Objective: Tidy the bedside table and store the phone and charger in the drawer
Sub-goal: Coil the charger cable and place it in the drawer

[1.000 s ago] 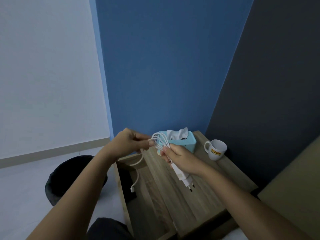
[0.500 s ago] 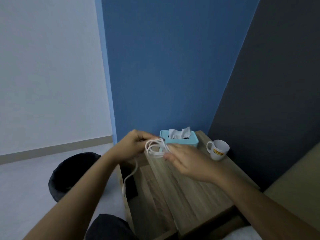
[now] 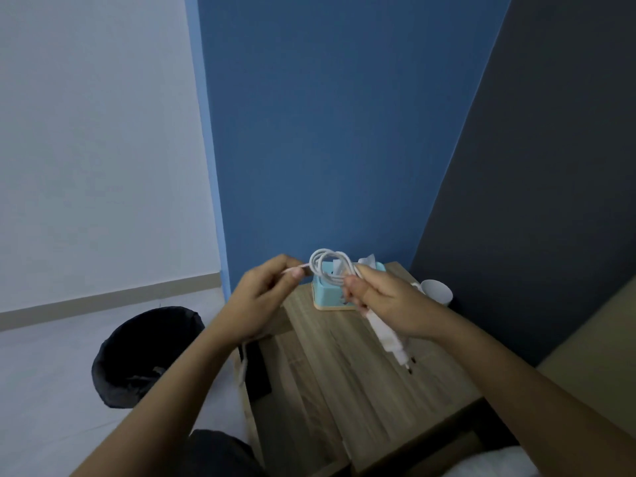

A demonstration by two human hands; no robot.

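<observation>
Both hands hold the white charger above the wooden bedside table (image 3: 351,366). My right hand (image 3: 382,297) grips the plug brick (image 3: 389,339), whose prongs point down toward me, and pins the coiled cable (image 3: 327,266) against it. My left hand (image 3: 261,297) pinches the free run of the cable, and its tail hangs down below that wrist. The drawer (image 3: 292,418) stands pulled out on the table's left side, with a dark flat object (image 3: 256,373), probably the phone, lying inside it.
A light-blue tissue box (image 3: 327,297) stands at the back of the tabletop, a white mug (image 3: 435,292) to its right by the dark wall. A black waste bin (image 3: 144,352) sits on the floor at the left. A bed edge (image 3: 592,342) rises at the right.
The cable coil has been drawn tighter and lifted higher. My right hand turned so the plug brick shows below it again. The hanging tail has grown shorter.
</observation>
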